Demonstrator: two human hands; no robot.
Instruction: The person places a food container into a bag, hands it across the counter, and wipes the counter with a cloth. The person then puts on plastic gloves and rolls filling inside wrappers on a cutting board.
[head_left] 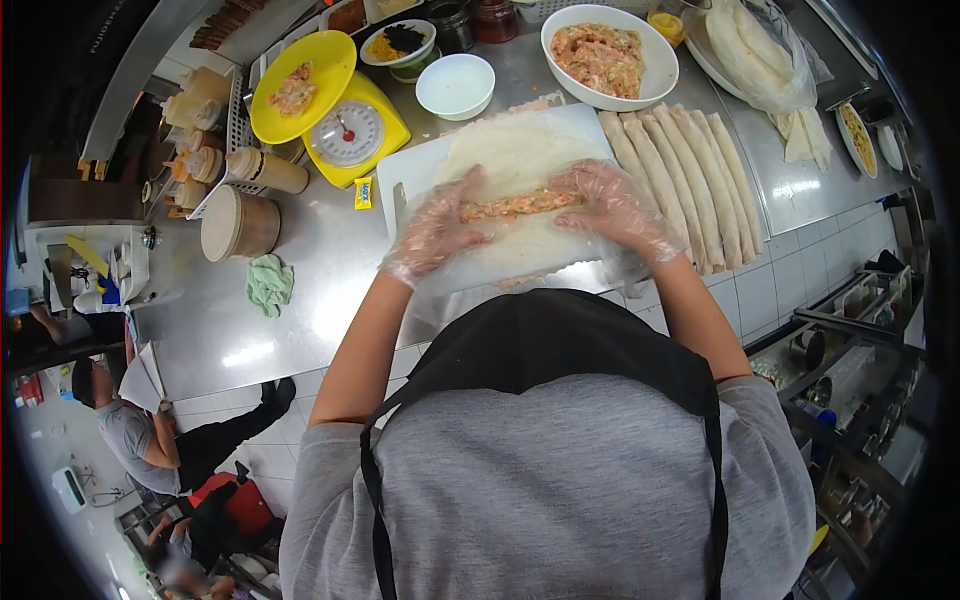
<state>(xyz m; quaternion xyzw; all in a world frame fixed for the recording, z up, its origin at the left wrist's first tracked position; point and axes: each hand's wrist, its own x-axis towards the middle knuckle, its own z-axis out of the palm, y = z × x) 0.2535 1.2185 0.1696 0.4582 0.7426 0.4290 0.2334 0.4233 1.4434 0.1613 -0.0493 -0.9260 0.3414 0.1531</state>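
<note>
Two hands in clear plastic gloves face each other across the board on my head view, and I have them at opposite ends of a strip of filling [520, 205]. My left hand [440, 228] curves at the strip's left end, thumb and fingers parted on either side of it; my right hand [618, 212] mirrors that at the other end. Neither grip is closed, and from here I can't tell how firmly the fingertips press. The filling lies crosswise over a pale, thin wrapper [505, 145], which spreads on a white cutting board [393, 162] on the steel counter [335, 245]. Just right of the board I see long pale rolls [690, 185] lying side by side. Beyond the board stands a large white bowl [610, 101] of the same-looking mixture, with a smaller white bowl [455, 87] to its left. Further left, a yellow scale [386, 115] carries a yellow plate [330, 65] with a little mixture on it. A small yellow packet [363, 193] lies near the board's left edge, with a lidded tub [240, 224] and a crumpled green cloth [270, 285] farther left.
</note>
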